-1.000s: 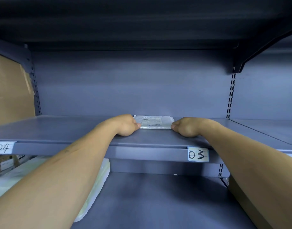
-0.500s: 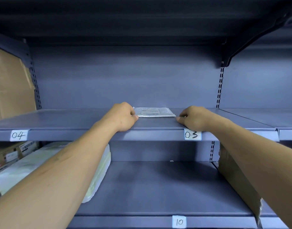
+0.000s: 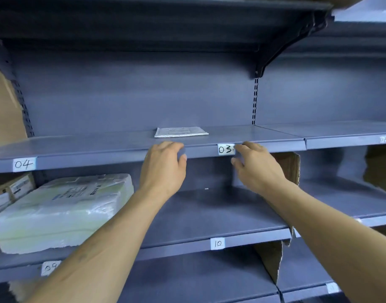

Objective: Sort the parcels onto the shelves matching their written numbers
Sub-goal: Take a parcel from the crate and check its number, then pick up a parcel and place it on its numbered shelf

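A flat white parcel [image 3: 180, 132] with a printed label lies alone on the grey shelf [image 3: 100, 145] whose front edge carries the tag 03 [image 3: 225, 149]. My left hand [image 3: 164, 166] hangs in front of that shelf edge, fingers loosely curled, holding nothing. To its right, my right hand [image 3: 255, 166] is beside the 03 tag, fingers relaxed and empty. Both hands are clear of the parcel, which sits behind and above them.
Tag 04 [image 3: 24, 164] marks the shelf section to the left, tag 10 [image 3: 217, 243] the shelf below. A large white plastic-wrapped parcel [image 3: 61, 211] lies on the lower left shelf. Cardboard boxes [image 3: 4, 110] stand at far left, a cardboard divider [image 3: 290, 169] at right.
Both hands let go of the white parcel and drew back from the shelf top to in front of its edge. The view has pulled back and dropped.
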Demonstrator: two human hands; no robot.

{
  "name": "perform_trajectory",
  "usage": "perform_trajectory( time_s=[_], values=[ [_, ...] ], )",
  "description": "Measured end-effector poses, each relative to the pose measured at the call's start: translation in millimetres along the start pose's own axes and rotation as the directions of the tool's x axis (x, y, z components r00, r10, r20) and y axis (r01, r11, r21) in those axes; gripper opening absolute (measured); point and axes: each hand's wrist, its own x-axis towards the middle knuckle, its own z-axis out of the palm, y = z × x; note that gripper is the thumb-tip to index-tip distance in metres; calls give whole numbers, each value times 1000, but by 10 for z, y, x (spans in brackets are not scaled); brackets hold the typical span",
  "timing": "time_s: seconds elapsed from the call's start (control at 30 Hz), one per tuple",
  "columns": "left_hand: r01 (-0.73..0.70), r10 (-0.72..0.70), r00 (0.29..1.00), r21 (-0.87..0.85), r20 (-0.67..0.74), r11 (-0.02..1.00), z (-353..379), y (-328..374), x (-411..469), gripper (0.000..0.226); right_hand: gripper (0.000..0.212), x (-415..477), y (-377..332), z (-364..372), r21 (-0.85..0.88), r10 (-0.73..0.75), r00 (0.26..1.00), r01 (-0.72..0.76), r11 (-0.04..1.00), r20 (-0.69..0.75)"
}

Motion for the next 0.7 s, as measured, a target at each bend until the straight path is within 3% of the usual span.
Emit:
perform_trajectory(
  time_s=[0.07, 0.23, 0.53, 0.7],
  values=[
    [-44, 44, 999, 2, 10, 999, 60, 119, -155, 34, 41, -187, 28, -37, -4, 19, 999, -18, 1000, 37],
    [16, -2, 984, -79, 177, 997, 280, 370, -471, 43, 49, -549, 211, -88, 14, 106, 977, -111, 994, 187],
    [52, -30, 910, -42, 414, 998, 714, 1037, -1020, 46, 22, -1283, 893, -161, -41, 201, 925, -199, 979, 323],
    [77, -32, 856, -67, 516, 995, 1006, 1590, -1454, 45, 39, -1791, 1442, -309, -44, 249, 895, -251, 967, 369]
  ],
)
